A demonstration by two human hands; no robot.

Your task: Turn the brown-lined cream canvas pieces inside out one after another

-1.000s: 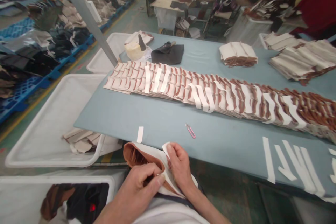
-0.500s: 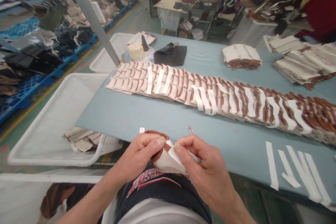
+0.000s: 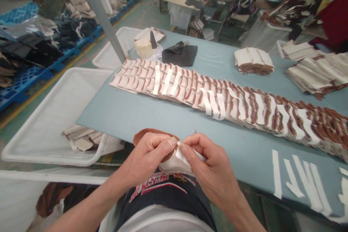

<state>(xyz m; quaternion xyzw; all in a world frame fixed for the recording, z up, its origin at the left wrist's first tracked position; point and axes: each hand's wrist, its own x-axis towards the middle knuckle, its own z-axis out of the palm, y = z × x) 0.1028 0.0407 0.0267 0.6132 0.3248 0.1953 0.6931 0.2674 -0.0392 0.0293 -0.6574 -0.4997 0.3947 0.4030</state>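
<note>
Far left, blue plastic racks with heaps of dark and pale cloth bits. Next, a gray metal post slanting up past the table corner. Below that, a big white plastic bin with a few pale cut cloth bits lying in it.

Then the left hand, low in the middle, thumb and fingers pinched tight on a brown and white cloth piece. Just beside it, the right hand, pinched tight on the same piece too. Both hands close together, fingertips almost touching, with the cloth piece held up between them, off the table, just past the table edge and over a dark top with red letters. Right above the right fingers, a tiny metal tip, too small to tell what kind.

Up on the blue-gray table, at the back, a cream block with a dark cone on it and a black cloth. Across the middle, a long row of brown and white pieces, laid overlapping, with white strips among them. Behind that row, a small stack of cloth. Far right, a bigger stack of cloth, and near the front edge, loose white strips.
</note>
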